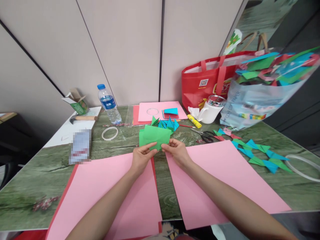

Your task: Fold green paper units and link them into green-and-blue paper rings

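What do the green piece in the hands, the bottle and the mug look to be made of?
Green piece: matte paper, it seems, from its thin edges and even colour.
Bottle: clear plastic, most likely; its walls are see-through and glossy.
Mug: smooth white body, probably ceramic, though plastic could look alike; its lid shines like a mirror, so perhaps metal or plated plastic.

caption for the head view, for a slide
Left hand and right hand holding green paper, pink sheets on the table

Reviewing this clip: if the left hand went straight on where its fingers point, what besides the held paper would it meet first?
Probably the right hand, whose fingertips pinch the same green paper; depth is unclear from one view.
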`<state>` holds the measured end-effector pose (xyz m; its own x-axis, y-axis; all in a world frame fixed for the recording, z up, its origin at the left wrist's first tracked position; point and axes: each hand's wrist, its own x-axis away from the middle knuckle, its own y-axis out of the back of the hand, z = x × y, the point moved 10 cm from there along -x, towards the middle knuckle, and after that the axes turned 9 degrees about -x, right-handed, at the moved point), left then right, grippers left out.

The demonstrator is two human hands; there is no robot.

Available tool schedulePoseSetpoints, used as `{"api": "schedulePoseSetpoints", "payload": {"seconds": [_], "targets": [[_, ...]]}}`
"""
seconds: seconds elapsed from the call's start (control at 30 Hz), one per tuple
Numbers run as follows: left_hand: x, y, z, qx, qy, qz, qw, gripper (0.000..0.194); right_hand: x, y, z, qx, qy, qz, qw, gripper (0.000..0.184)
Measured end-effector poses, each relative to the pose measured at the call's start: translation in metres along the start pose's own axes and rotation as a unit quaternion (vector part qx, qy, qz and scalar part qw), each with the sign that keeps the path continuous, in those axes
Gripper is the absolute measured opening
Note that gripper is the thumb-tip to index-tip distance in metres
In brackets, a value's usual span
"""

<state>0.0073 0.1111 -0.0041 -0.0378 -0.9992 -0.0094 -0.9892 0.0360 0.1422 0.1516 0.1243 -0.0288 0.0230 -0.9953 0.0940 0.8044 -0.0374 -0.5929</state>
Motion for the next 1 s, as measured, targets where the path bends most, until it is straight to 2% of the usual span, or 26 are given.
{"api": "schedulePoseSetpoints", "payload": {"seconds": [0.13, 0.37, 0.8, 1.0], "targets": [[-0.001, 0.002, 0.0, 0.021, -0.001, -0.008, 1.0, 0.035, 0.0, -0.001, 0.003, 0.009, 0.006, 0.006, 1.0, 0.03], [0.001, 0.006, -0.008, -0.013, -0.009, -0.033, 0.999, 0.033, 0.0, -0.003, 0.006, 0.011, 0.013, 0.022, 1.0, 0.031], [0.001, 0.003, -0.013, -0.042, -0.047, -0.009, 0.998, 0.022, -0.002, -0.001, 0.0, 0.004, -0.005, 0.026, 1.0, 0.03], [0.0, 0.002, -0.009, -0.05, -0.041, -0.006, 0.998, 0.026, -0.001, -0.007, -0.002, 0.064, -0.008, 0.061, 0.996, 0.036]]}}
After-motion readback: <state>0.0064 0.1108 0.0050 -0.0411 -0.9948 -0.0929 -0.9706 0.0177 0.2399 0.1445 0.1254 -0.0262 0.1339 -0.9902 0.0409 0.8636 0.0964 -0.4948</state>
